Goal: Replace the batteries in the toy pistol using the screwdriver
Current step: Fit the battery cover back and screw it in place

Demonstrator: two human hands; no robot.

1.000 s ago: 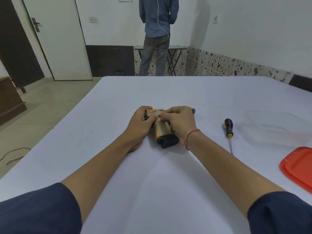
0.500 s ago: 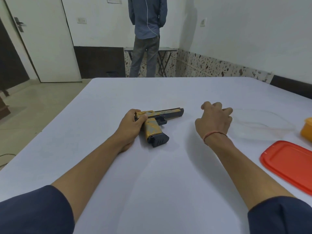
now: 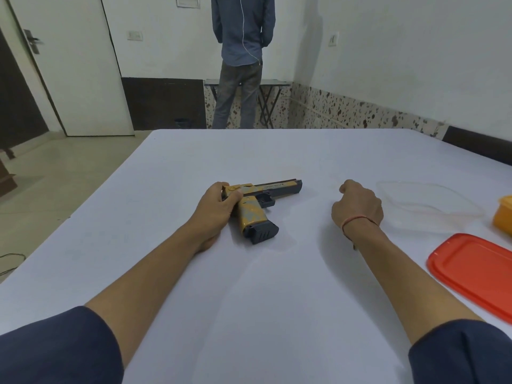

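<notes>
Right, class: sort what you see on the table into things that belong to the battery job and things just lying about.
For the job: pistol, left hand gripping it, right hand.

Lying about: red lid, clear tub, orange tub.

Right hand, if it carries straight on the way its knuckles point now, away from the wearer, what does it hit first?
The right hand is curled into a loose fist. Straight ahead lies only bare white table up to the far edge. The clear plastic container sits to its right, apparently off that line, though depth is hard to judge.
</notes>
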